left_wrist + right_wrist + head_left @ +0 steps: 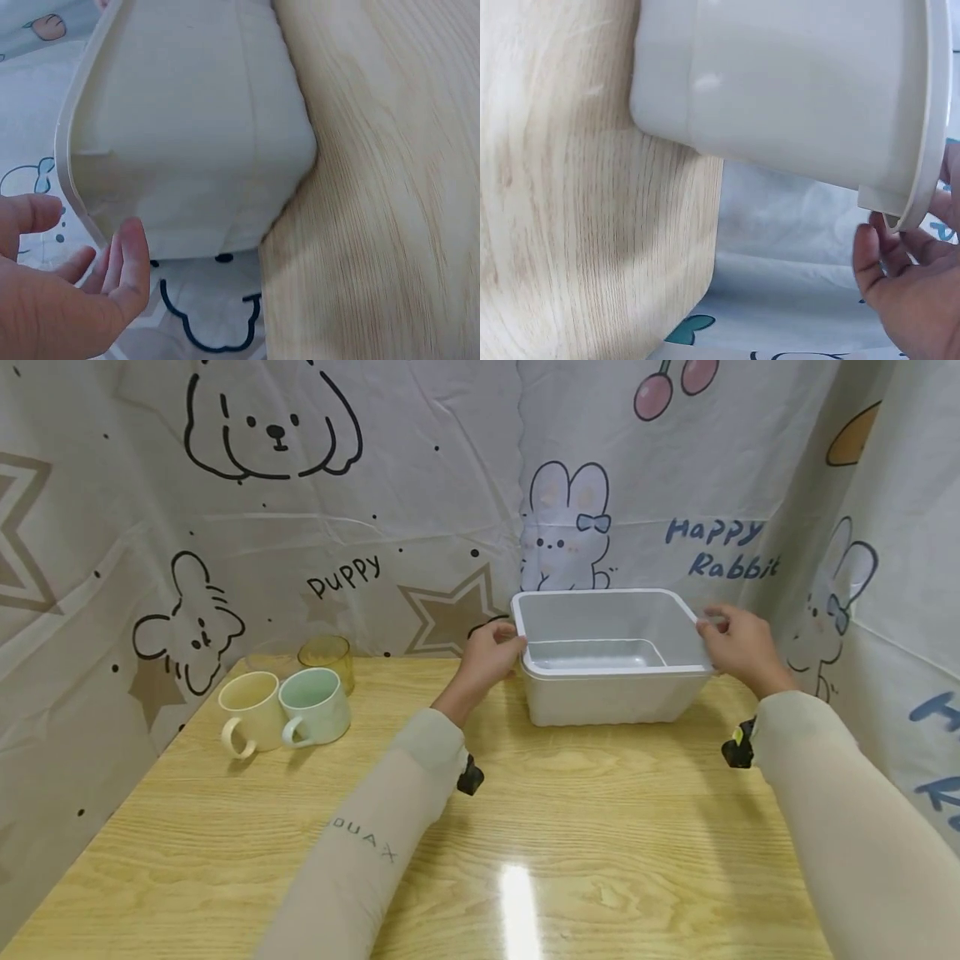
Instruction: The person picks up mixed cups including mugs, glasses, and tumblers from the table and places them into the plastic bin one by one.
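A pale grey-white rectangular plastic bin with a thick rim stands upright on the wooden table, towards the back. At its left end is my left hand, with fingertips right at the rim. In the left wrist view that hand's fingers are loosely bent beside the bin's wall, the thumb spread apart from them. My right hand holds the rim at the other end. Seen from the right wrist, its fingers curl beneath the rim by a small tab. The bin's inside shows no contents.
To the left stand a yellow mug and a light green mug side by side, an amber glass behind them. A printed cloth hangs close behind the table and along both sides.
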Demonstrator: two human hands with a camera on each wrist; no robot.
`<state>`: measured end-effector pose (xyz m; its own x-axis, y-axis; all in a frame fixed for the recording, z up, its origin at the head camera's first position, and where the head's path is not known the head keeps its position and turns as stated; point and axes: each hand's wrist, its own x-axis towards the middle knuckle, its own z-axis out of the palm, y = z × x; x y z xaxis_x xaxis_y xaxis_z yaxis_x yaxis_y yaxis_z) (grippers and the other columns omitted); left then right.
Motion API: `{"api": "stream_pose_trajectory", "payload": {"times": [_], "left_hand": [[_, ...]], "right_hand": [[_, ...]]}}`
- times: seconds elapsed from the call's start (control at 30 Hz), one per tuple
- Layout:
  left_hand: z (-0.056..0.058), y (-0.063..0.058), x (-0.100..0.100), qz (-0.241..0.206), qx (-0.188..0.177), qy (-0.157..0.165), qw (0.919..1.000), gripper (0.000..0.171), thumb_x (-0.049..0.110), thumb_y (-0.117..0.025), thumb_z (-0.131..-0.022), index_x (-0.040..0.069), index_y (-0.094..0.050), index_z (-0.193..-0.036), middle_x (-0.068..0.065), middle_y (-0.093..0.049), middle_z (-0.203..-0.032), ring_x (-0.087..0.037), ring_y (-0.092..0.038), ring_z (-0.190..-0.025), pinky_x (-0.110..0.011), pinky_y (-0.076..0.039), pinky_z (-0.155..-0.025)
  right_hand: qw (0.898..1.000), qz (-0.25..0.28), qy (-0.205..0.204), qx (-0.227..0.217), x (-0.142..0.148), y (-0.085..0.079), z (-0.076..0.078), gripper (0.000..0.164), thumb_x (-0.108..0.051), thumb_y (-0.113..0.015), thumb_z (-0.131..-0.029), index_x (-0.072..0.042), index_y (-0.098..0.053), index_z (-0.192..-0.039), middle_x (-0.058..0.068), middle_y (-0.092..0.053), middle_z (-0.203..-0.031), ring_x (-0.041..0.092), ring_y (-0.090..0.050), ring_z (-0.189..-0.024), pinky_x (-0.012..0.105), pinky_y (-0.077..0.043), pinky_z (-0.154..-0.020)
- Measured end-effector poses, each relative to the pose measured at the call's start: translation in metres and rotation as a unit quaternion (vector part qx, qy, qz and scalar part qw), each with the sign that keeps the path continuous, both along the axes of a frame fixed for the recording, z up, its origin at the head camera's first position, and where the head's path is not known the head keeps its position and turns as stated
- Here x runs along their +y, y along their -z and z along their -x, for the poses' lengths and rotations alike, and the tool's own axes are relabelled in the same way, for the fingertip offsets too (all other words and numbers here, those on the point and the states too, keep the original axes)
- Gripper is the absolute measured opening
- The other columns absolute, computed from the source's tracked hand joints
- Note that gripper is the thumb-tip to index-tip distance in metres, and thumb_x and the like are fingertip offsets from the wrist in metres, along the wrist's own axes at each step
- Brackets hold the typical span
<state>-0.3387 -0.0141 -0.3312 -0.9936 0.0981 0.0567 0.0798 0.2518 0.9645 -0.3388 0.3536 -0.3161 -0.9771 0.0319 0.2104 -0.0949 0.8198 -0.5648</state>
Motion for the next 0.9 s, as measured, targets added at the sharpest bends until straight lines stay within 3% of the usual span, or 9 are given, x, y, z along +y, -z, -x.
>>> {"api": "stream_pose_trajectory", "payload": {"times": [0.1,0.27,0.57,0.77,0.9], "left_hand": [[0.000,-0.002,0.004,-0.078,-0.055,-0.005,0.9954,0.044,0.019,-0.063,-0.101,0.001,-0.055,-0.140,-0.014,-0.059,-0.127,-0.023,-0.063,-0.101,-0.044,-0.058,-0.091],[0.004,-0.002,0.007,-0.134,-0.098,-0.011,0.9861,0.038,0.015,-0.063,-0.101,0.000,-0.059,-0.136,-0.017,-0.062,-0.127,-0.022,-0.067,-0.094,-0.041,-0.058,-0.091],[0.011,0.002,0.007,-0.209,-0.122,-0.008,0.9702,0.041,0.000,-0.064,-0.096,-0.004,-0.058,-0.137,-0.015,-0.062,-0.118,-0.019,-0.063,-0.090,-0.032,-0.057,-0.084],[0.013,0.004,0.005,-0.237,-0.135,-0.013,0.9621,0.044,-0.004,-0.065,-0.095,-0.005,-0.058,-0.138,-0.013,-0.063,-0.113,-0.021,-0.062,-0.090,-0.026,-0.053,-0.073],[0.014,0.004,0.003,-0.240,-0.137,-0.016,0.9610,0.043,-0.004,-0.065,-0.096,-0.005,-0.059,-0.138,-0.014,-0.063,-0.115,-0.028,-0.063,-0.103,-0.026,-0.052,-0.072]], "right_hand": [[0.998,0.036,0.004,-0.045,0.003,-0.001,0.002,0.059,-0.037,-0.034,-0.109,0.006,-0.043,-0.148,0.034,-0.052,-0.132,0.043,-0.057,-0.103,0.035,-0.052,-0.069],[0.990,0.107,0.012,-0.087,0.007,-0.001,0.004,0.050,-0.024,-0.037,-0.108,0.007,-0.045,-0.146,0.030,-0.047,-0.138,0.036,-0.052,-0.106,0.026,-0.051,-0.069],[0.973,0.186,0.047,-0.125,0.010,0.000,0.005,0.049,-0.023,-0.043,-0.108,0.004,-0.043,-0.149,0.026,-0.041,-0.147,0.031,-0.053,-0.113,0.020,-0.054,-0.075],[0.961,0.239,0.040,-0.132,0.013,0.000,0.005,0.045,-0.020,-0.050,-0.107,0.003,-0.046,-0.146,0.013,-0.048,-0.134,0.015,-0.056,-0.099,0.021,-0.055,-0.079],[0.954,0.262,0.024,-0.141,0.017,0.000,0.005,0.040,-0.018,-0.054,-0.106,0.001,-0.050,-0.142,0.001,-0.054,-0.120,0.006,-0.059,-0.092,0.021,-0.056,-0.080]]}}
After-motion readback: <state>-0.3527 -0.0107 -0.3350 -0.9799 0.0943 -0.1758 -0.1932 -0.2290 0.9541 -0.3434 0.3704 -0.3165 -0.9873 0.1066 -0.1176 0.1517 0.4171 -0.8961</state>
